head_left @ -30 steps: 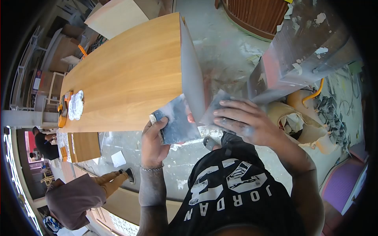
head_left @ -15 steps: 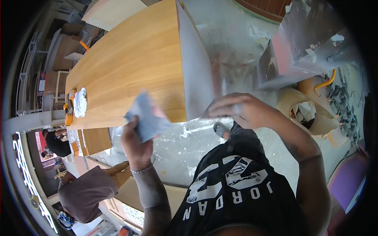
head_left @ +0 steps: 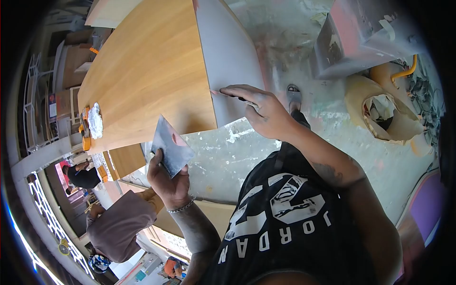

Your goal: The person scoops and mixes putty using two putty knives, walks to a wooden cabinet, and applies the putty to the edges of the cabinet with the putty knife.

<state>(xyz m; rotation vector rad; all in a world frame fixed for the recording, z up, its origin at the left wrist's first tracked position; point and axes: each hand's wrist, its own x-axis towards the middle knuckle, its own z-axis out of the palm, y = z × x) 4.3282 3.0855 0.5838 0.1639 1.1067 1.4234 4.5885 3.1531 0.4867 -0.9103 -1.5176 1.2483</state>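
Observation:
My left hand [head_left: 168, 183] grips a flat grey metal plate [head_left: 168, 154] by its lower edge; a smear of pink paste lies on the plate. A thin dark blade shows under the fingers of my right hand [head_left: 259, 107], which is closed on it. The blade's tip, with a bit of pink, meets the edge between the wooden top [head_left: 152, 71] and the grey side panel [head_left: 232, 57] of a large cabinet. Most of the blade is hidden by my fingers.
A crumpled white sheet [head_left: 95, 121] and orange tools [head_left: 85, 130] lie at the wooden top's far left. An open paper sack [head_left: 354, 99] stands right, below a grey box-like piece [head_left: 349, 47]. A person in a brown shirt [head_left: 123, 223] is at lower left; others are farther off.
The blade in my right hand has moved left and up onto the cabinet edge. My left hand has drawn the plate left and down, away from the right hand. The view has shifted.

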